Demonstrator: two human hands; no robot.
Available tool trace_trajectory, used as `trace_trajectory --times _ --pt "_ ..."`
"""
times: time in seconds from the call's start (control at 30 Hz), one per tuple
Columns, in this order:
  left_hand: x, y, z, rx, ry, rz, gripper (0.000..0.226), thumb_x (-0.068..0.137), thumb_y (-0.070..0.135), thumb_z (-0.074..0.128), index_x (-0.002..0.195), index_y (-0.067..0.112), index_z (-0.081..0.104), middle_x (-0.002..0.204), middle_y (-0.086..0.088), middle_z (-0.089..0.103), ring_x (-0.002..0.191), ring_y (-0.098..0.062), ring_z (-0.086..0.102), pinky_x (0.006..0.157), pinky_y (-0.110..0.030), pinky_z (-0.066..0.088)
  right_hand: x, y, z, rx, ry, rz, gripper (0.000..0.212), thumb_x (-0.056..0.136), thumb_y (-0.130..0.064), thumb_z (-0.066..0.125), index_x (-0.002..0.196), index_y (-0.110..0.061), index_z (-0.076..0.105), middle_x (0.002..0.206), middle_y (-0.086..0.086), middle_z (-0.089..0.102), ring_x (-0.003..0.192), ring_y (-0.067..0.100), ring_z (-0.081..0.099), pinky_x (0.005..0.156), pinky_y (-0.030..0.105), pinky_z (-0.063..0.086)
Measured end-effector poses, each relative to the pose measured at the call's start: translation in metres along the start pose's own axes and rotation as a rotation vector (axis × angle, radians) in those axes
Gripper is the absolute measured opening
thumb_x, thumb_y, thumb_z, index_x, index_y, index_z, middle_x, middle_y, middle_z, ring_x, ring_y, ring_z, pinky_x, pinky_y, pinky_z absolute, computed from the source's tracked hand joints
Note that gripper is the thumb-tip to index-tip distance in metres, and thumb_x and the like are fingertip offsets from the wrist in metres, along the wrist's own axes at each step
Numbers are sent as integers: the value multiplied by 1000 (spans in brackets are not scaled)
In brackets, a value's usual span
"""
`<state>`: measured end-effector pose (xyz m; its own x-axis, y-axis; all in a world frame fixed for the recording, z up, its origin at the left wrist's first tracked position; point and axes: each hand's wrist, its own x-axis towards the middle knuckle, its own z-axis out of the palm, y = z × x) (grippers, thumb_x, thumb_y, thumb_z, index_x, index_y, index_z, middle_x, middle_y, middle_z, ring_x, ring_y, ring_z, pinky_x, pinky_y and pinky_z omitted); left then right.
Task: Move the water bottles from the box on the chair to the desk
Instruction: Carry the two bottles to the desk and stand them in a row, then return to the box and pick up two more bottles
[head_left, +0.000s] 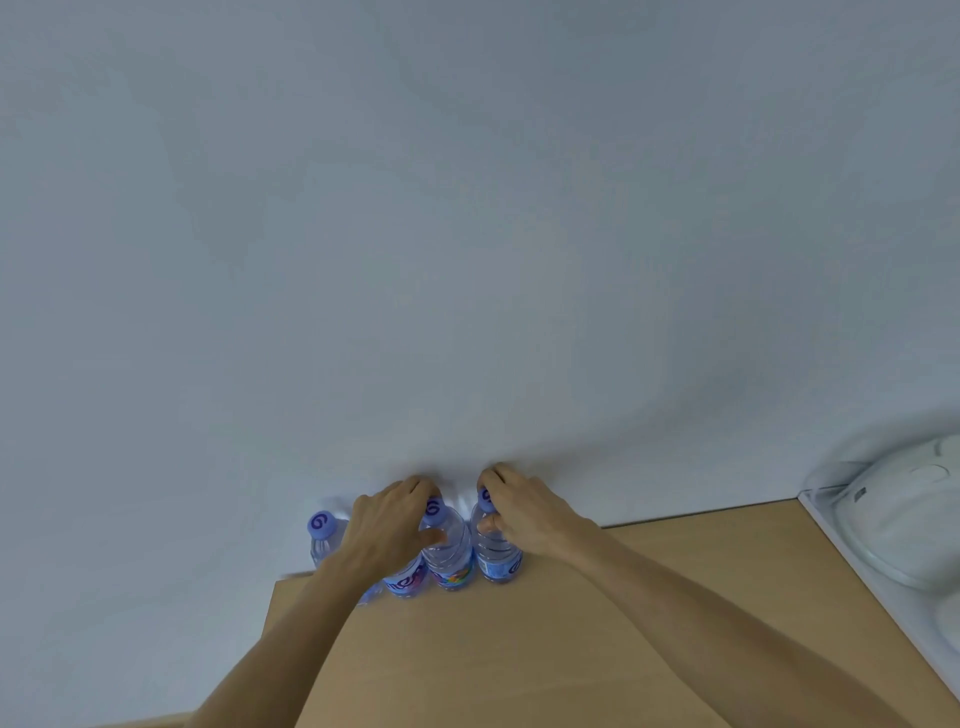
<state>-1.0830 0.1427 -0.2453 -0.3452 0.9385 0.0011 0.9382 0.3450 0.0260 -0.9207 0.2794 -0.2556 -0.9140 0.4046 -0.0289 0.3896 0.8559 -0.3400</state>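
Several clear water bottles with purple caps and blue labels stand in a row at the far edge of the wooden desk (519, 649), against the white wall. My left hand (387, 525) reaches over one bottle (404, 583) and closes around the neck of the bottle beside it (451, 553). My right hand (524, 512) grips the neck of the rightmost bottle (497, 558), thumb in front and fingers behind the cap. Both held bottles are upright on the desk. Another bottle (322, 530) stands free at the left end. The box and the chair are out of view.
A white wall (467, 234) rises directly behind the bottles. At the right, a white rounded object (904, 525) rests on a white surface next to the desk's right edge. The desk's left edge runs just beyond the leftmost bottle.
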Motion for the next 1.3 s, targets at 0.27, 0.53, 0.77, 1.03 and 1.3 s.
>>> trace_trajectory --times 0.27,0.53,0.77,1.03,1.3 --pt "-5 6 -7 -22 -10 -23 45 85 55 60 122 31 50 122 16 55 101 -12 57 65 -28 41 -13 1 -9 170 -33 88 41 91 -33 64 123 -17 45 122 7 48 97 34 57 81 39 49" --pt "-22 14 -60 -567 192 -26 26 89 40 64 114 37 56 98 22 58 67 -10 57 66 -29 52 -39 2 -62 183 165 142 32 92 -51 54 118 -33 49 99 -14 55 80 9 55 71 30 40" --pt "-27 34 -115 -762 298 197 16 89 36 65 100 43 57 95 28 60 72 -8 58 63 -10 45 -83 -11 -122 227 448 218 22 90 -57 53 107 -43 50 89 -21 58 75 -1 59 72 29 50" --pt "-10 109 -171 -839 298 548 14 88 43 62 101 41 60 94 20 63 74 -10 60 59 -11 44 -197 -7 -206 147 738 399 19 89 -57 53 102 -44 53 86 -24 59 78 -2 60 70 26 48" --pt "-28 267 -223 -888 259 881 9 88 38 64 97 39 62 91 18 63 71 -11 58 59 -9 41 -369 -10 -280 73 978 598 14 90 -54 54 99 -43 56 85 -23 60 77 3 61 77 38 53"
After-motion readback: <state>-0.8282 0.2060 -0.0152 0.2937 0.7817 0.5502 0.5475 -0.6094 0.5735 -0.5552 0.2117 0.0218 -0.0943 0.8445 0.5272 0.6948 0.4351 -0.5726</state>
